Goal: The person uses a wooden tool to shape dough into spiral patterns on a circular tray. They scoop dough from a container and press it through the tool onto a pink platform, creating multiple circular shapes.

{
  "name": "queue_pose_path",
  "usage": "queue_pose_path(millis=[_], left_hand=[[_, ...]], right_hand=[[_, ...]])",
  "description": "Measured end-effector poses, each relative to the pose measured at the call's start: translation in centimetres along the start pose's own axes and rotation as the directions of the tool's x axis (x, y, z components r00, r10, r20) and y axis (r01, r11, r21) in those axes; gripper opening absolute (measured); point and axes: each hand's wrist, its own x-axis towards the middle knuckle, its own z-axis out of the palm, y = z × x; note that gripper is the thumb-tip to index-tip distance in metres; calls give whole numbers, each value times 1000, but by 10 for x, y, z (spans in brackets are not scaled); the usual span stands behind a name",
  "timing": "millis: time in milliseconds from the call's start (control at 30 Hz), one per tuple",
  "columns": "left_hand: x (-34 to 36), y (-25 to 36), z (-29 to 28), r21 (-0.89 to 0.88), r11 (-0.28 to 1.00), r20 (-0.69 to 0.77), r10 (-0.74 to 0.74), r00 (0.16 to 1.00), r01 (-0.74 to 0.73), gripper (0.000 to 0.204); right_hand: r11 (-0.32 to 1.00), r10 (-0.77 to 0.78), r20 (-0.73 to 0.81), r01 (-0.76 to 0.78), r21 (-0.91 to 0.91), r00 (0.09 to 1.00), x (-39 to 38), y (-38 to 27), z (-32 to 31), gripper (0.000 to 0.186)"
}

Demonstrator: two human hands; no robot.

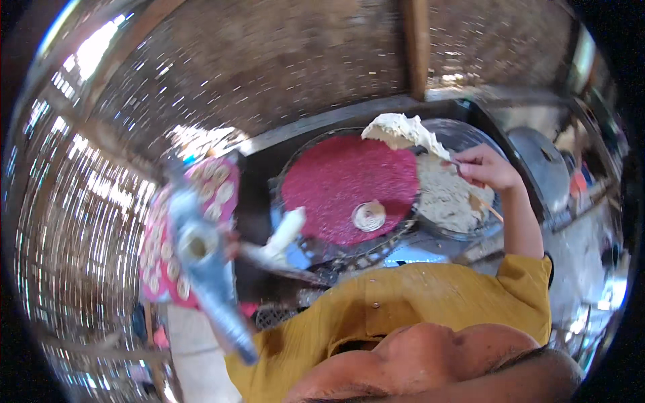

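A slatted wall (74, 242) at far left; a wooden post (417, 50) at upper centre; at right, apparently, a round grey lid (534, 171).

I see my dark worktop (254, 195) carrying a round pink-topped stand (336, 174) left of the right fingers (473, 157), plus a basin (467, 133) of pale paste (447, 198) beside them.

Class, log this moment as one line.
right hand: holds dough-coated utensil; left hand: mostly hidden behind grey tool; pink sheet: pale spiral
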Motion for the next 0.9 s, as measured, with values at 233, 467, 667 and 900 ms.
queue_pose_path(millis=[233,467,667,900], left_hand=[[16,-18,42,596,778,410,-81,909,-199,33],[3,0,50,743,563,437,1,900,-362,42],[14,-40,39,577,812,325,-124,938,-92,34],[18,-51,14,676,717,314,-75,947,-167,32]], right_hand=[[914,-373,452,405,27,810,43,-47,69,38],[117,-645,436,645,-756,628,43,-142,104,24],[-575,-708,676,389,-720,204,28,-121,177,12],[-363,-844,494,457,-812,208,16,-122,130,11]])
